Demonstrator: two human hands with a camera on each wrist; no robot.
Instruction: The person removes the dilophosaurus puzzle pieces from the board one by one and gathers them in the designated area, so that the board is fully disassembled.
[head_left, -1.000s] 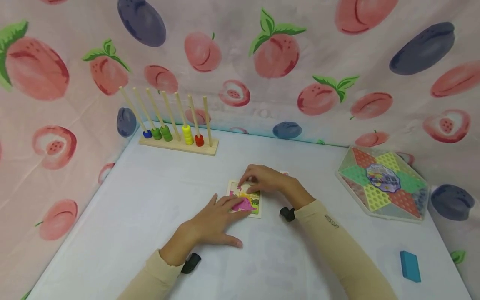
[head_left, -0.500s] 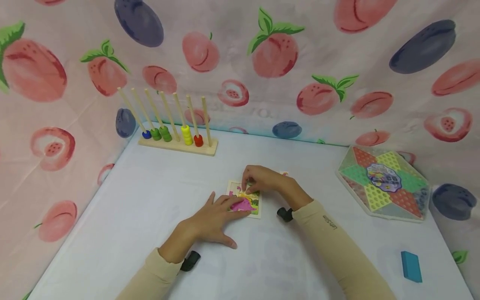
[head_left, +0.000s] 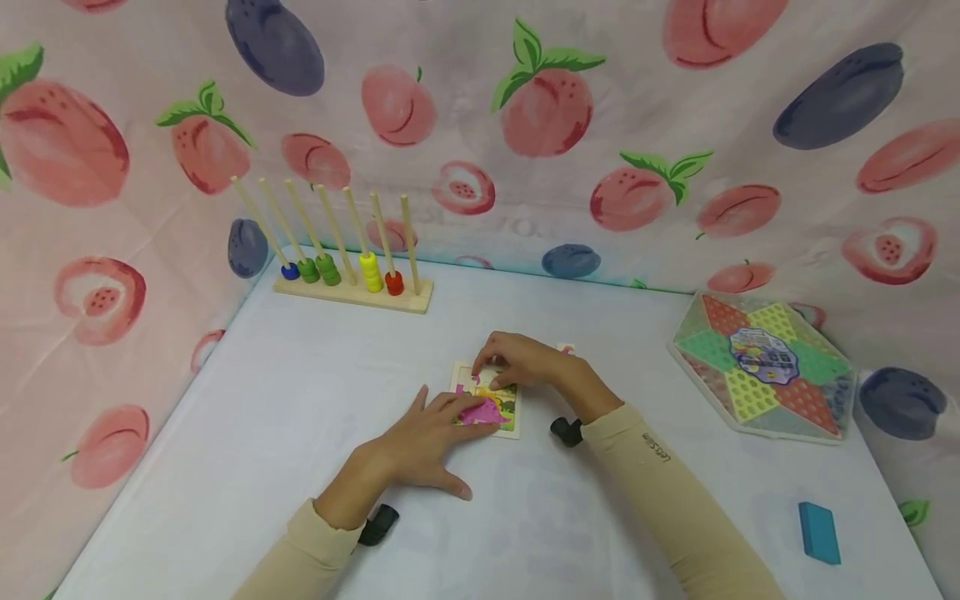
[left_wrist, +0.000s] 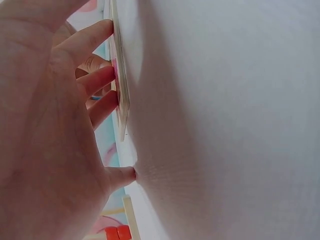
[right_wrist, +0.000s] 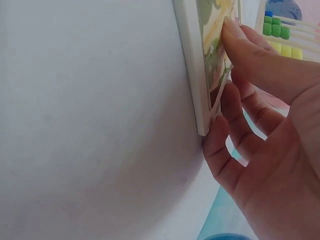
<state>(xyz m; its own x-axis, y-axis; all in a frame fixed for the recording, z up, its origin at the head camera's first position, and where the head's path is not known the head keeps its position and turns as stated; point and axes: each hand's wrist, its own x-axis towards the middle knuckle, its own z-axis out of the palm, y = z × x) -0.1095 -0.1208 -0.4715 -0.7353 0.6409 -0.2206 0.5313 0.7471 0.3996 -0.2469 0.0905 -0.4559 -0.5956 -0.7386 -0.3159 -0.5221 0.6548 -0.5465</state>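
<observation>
The puzzle [head_left: 489,412] lies in the middle of the bench [head_left: 285,433], a shallow light frame with a pink, yellow and green picture. The left hand [head_left: 420,440] reaches in from the near left, fingers straight and well apart, some of their tips touching the puzzle's left part. In the left wrist view its little finger is set down on the bench, clear of the frame.

The right hand [head_left: 525,360] comes over the puzzle's far right corner. Its fingers are curled, the thumb resting on the picture and other fingertips at the frame's edge; I cannot tell whether they pinch a piece. A small card [head_left: 566,347] shows just beyond the right wrist, partly hidden by it.

At the far left stands a wooden rack [head_left: 352,294] of seven pegs, some carrying blue, green, yellow and red beads. At the far right lies a six-sided game board [head_left: 765,367] with a star of red, yellow and green. A blue block [head_left: 819,533] lies at the near right. Behind hangs a fruit-printed cloth [head_left: 465,100].
</observation>
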